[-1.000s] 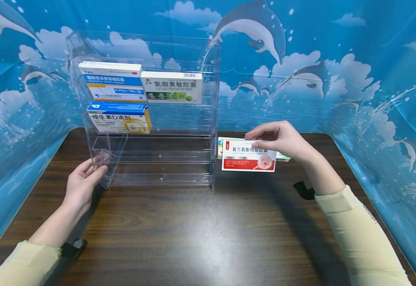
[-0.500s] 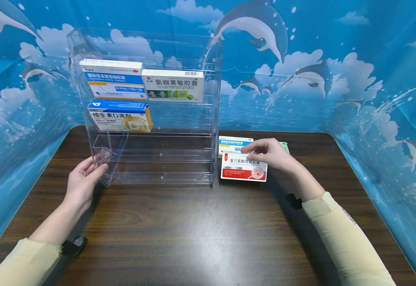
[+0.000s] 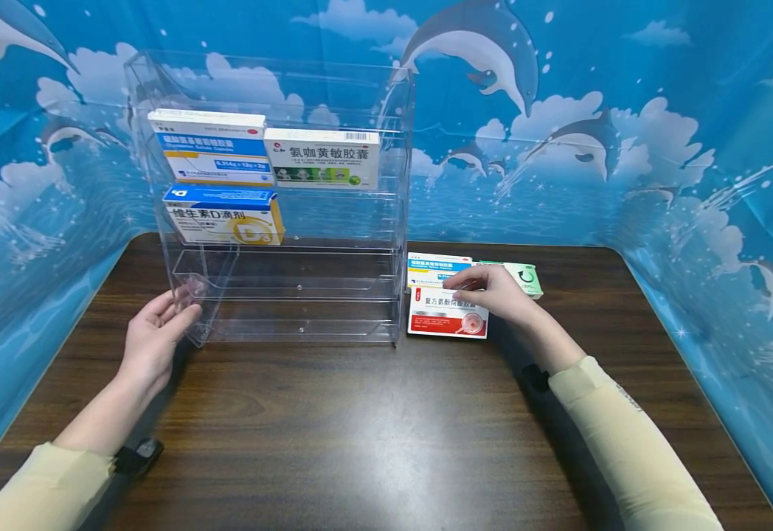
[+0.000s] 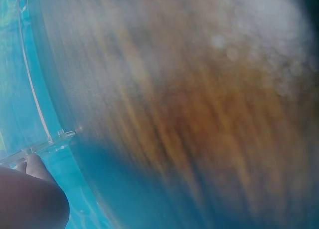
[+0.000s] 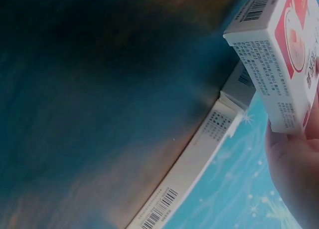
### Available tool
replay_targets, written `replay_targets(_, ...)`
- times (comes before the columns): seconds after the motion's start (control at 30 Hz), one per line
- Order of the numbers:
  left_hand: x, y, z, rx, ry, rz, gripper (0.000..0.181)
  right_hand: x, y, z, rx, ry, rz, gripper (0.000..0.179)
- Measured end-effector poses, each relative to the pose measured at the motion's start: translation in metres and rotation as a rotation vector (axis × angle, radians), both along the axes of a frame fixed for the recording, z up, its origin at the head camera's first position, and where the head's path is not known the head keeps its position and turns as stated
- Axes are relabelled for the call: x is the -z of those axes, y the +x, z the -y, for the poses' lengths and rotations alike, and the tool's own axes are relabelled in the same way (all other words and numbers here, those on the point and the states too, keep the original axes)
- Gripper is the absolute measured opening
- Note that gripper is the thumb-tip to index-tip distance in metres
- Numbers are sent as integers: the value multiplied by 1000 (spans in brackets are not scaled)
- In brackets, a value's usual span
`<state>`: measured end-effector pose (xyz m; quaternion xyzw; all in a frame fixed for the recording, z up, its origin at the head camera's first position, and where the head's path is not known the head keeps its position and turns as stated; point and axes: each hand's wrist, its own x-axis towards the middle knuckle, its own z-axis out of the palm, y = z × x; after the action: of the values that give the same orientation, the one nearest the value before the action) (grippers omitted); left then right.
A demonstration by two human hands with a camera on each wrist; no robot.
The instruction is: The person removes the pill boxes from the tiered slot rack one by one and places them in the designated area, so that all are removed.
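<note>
My left hand [image 3: 149,335] grips the lower left side panel of a clear acrylic display rack [image 3: 300,289], thumb in front. In the left wrist view only a dark, blurred part of that hand [image 4: 32,196] shows beside the clear edge. To the right of the rack, my right hand [image 3: 502,295] pinches a red and white medicine box [image 3: 445,324] by its top edge, printed front outward. The right wrist view shows the box's white end [image 5: 266,74] close up. Behind it are a blue and white medicine box [image 3: 429,269] and a green and white one [image 3: 527,280].
On the rack's upper tier sit a blue-banded medicine box [image 3: 214,151] and a white and green one [image 3: 323,161]. A vitamin D box [image 3: 220,217] stands on the tier below. A dolphin-print curtain [image 3: 559,96] surrounds the brown wooden table [image 3: 307,435].
My right hand has brought the red and white box down and slightly left, in front of the other boxes. More of those boxes shows now. My left hand stays on the rack.
</note>
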<state>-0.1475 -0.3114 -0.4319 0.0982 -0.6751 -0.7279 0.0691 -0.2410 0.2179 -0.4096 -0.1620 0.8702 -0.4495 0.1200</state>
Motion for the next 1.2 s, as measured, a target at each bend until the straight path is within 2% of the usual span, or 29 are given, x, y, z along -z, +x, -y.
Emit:
replay_targets(0.2,1,1,1,2,-10,0,35,3,2,4,10,68,-28,23)
replay_targets(0.6,0,0,1,4,-27,16,39,8,3,9,-17,129,-74,21)
replay_targets(0.93,0,1,0,-6,-20,17,36,4,7,9,-30,90,-81,20)
replay_targets(1.2,1,-1,0,2,-3,-22,33,1,23,2,-53,83,-63,24)
